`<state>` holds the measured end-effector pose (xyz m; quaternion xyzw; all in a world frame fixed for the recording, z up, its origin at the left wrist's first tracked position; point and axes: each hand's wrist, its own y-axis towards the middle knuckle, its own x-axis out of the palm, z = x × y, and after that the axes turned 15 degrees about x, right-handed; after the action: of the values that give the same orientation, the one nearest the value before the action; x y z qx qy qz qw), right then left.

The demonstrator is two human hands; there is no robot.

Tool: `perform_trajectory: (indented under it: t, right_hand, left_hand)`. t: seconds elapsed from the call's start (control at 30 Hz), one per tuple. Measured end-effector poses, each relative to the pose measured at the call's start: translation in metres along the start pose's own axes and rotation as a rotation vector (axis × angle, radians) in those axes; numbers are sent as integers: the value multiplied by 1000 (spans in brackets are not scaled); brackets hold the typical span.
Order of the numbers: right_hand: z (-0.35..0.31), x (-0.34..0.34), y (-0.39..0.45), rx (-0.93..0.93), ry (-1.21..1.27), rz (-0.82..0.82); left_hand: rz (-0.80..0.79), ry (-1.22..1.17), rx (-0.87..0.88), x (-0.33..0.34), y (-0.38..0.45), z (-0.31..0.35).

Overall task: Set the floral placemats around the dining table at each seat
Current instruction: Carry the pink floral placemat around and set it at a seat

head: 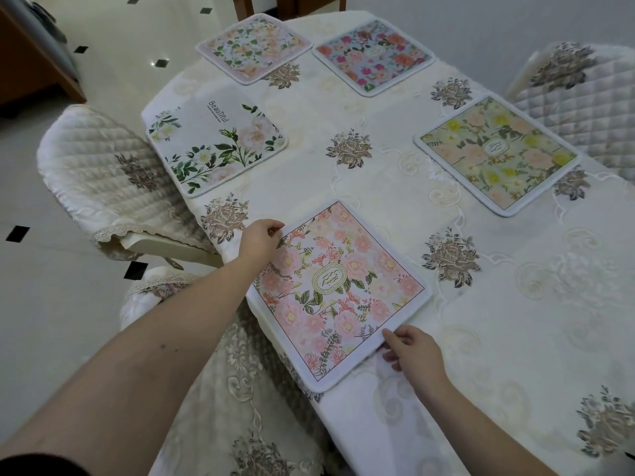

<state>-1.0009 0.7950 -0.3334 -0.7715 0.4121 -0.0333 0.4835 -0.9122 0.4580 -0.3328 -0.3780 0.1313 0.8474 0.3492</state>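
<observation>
The left hand (259, 240) has its grip narrow, thumb and fingers pinching the far left corner of the pink placemat (338, 292). The right hand (415, 352) holds the same mat at its near right edge — thumb on top of the white border, fingers curled just beneath and beside it. Between the two hands the pink placemat lies flat on the worktop (395, 187), turned at an angle, with its near corner reaching the worktop's edge. It is printed with pink blooms, green leaves and an oval label at the middle.

Four more mats lie further out on the embroidered cream cloth. The white placemat (218, 140), printed with green sprays and the word "Beautiful", sits at the left edge, just beside a quilted chair (113, 180). Beyond it, at the far end, lies the pale placemat (254, 48) with peach flowers, and just beside that the blue placemat (374, 55) with red and orange blooms; the two are close but apart. On the right side the yellow placemat (498, 154) sits near another quilted chair (580, 101).

A third covered chair (226, 389) stands below the left forearm, tucked against the hanging cloth — its seat is mostly hidden. The floor (44, 297) is pale tile with small dark diamonds.
</observation>
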Motion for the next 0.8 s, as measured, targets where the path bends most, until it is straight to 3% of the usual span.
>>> perform_trajectory:
  t: [0.2, 0.37, 0.67, 0.8]
  right_hand:
    - [-8, -8, 1, -129, -176, 159]
    - [-30, 3, 3, -329, -280, 93]
    - [-120, 84, 37, -831, -673, 20]
    - [-146, 129, 59, -919, -909, -58]
  left_hand:
    - [80, 236, -14, 11, -21, 8]
    - [153, 271, 44, 28, -56, 15]
    - [-3, 406, 192, 56, -62, 8]
    - [-95, 518, 295, 63, -69, -11]
